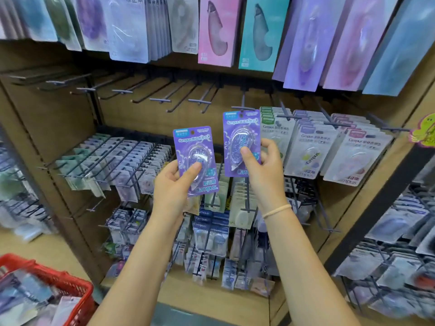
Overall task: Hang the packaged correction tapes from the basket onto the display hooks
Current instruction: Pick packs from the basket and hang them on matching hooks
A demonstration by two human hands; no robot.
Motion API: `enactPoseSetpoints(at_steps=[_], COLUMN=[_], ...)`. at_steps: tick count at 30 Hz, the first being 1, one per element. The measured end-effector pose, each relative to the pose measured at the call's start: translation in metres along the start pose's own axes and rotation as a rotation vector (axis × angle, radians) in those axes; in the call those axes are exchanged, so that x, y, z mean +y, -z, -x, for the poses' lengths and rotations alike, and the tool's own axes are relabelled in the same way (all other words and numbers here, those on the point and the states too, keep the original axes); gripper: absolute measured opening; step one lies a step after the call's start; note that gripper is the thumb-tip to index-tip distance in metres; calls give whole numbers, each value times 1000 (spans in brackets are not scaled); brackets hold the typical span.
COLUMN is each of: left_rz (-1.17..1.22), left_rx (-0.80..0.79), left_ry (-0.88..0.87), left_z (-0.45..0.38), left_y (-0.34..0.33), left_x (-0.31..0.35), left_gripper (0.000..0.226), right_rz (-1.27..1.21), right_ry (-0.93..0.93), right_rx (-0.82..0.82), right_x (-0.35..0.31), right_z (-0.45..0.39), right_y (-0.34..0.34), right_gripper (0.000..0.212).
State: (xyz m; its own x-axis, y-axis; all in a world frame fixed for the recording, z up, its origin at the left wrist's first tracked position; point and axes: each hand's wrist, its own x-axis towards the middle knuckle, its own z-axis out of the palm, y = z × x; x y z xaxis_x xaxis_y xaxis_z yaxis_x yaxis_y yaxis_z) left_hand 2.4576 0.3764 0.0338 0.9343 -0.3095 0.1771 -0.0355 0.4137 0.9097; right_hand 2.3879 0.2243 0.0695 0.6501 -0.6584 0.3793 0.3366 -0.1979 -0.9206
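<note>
My left hand (173, 184) grips a purple packaged correction tape (194, 149) by its lower part, thumb on the blister. My right hand (266, 170) holds a second purple packaged correction tape (240, 135) a little higher, its top hole just below the tip of an empty display hook (243, 107). Both packs face me, upright. The red basket (77, 290) with several more packs sits at the bottom left.
A row of empty hooks (160, 100) runs along the brown board to the left of the right hand's pack. Filled hooks of white packs (306, 147) hang to the right; bigger packs (219, 31) hang above; full racks (122, 156) lie below.
</note>
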Motion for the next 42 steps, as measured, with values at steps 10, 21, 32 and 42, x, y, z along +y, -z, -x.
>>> enactPoseSetpoints(at_steps=[10, 21, 32, 42], left_rz=[27, 69, 62, 62], left_rx=[-117, -162, -274, -338], left_ry=[4, 27, 43, 24], left_z=[-15, -25, -32, -41], left_y=[-1, 11, 6, -20], left_x=[6, 6, 4, -4], left_gripper=[21, 13, 22, 14], right_rz=[33, 68, 186, 82], right_ry=[56, 56, -174, -100], right_rx=[91, 193, 177, 136], right_x=[10, 10, 29, 21], right_z=[1, 8, -6, 25], right_y=[-14, -21, -18, -5], right_gripper=[20, 16, 21, 21])
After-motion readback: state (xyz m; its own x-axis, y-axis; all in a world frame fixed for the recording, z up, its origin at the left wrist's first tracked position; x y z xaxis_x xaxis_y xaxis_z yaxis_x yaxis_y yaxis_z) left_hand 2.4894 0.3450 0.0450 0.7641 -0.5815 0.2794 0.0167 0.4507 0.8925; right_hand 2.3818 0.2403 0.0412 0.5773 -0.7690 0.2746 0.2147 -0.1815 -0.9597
